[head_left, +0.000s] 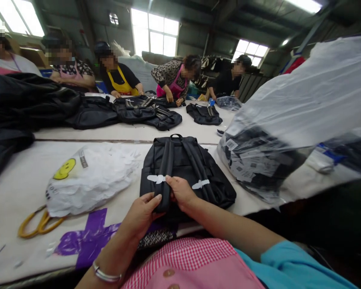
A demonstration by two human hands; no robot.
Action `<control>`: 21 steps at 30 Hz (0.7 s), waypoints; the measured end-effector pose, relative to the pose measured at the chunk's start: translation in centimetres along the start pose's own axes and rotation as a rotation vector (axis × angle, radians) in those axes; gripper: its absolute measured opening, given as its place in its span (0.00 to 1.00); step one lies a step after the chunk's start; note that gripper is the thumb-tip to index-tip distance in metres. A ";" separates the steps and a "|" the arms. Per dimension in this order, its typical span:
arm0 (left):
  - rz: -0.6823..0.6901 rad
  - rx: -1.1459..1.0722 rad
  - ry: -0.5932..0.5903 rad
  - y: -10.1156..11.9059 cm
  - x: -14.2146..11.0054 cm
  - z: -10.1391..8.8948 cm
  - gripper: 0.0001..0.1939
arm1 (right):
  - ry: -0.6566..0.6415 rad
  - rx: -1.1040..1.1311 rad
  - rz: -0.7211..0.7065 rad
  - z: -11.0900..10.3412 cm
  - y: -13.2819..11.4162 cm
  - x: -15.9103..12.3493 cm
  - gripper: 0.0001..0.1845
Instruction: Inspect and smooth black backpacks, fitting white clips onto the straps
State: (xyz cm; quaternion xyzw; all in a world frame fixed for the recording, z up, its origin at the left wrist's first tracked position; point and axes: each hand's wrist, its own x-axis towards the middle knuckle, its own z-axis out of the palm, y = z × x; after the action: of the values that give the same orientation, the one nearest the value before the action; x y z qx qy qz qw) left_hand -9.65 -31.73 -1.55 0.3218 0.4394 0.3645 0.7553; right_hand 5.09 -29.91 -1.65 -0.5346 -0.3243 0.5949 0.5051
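A black backpack (pixel 180 160) lies on the table in front of me, its two shoulder straps facing up and its top loop pointing away. Around the left shoulder strap (pixel 167 158) sits a white tie (pixel 156 179), and a second white tie (pixel 200 184) is on the right strap. My left hand (pixel 146 206) grips the lower end of the left strap between thumb and fingers. Just above it, my right hand (pixel 180 190) pinches the same strap beside the white tie. The fingertips under the strap are hidden.
Left of the backpack lies a plastic bag of white pieces (pixel 99 172), with yellow-handled scissors (pixel 39 226) partly under it and purple tape (pixel 90 237) nearby. A large clear sack (pixel 267 152) stands at right. Several people work behind black bags (pixel 138 112) across the table.
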 end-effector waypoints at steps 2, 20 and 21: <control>0.029 0.008 0.023 -0.3 0.2 0.2 0.19 | -0.059 -0.123 -0.049 -0.9 -0.1 -1.3 0.17; -0.193 -0.338 0.086 3.3 -1.4 1.3 0.16 | 0.095 -0.523 -0.417 -12.1 -2.7 -5.8 0.13; -0.199 -0.349 0.074 3.2 -1.5 1.3 0.17 | 0.062 -0.543 -0.442 -11.5 -2.8 -6.0 0.12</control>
State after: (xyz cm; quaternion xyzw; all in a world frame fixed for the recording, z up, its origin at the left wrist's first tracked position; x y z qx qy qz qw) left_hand -9.84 -31.48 2.20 0.1274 0.4268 0.3701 0.8152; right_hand 16.39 -36.61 0.27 -0.5842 -0.5631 0.3465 0.4707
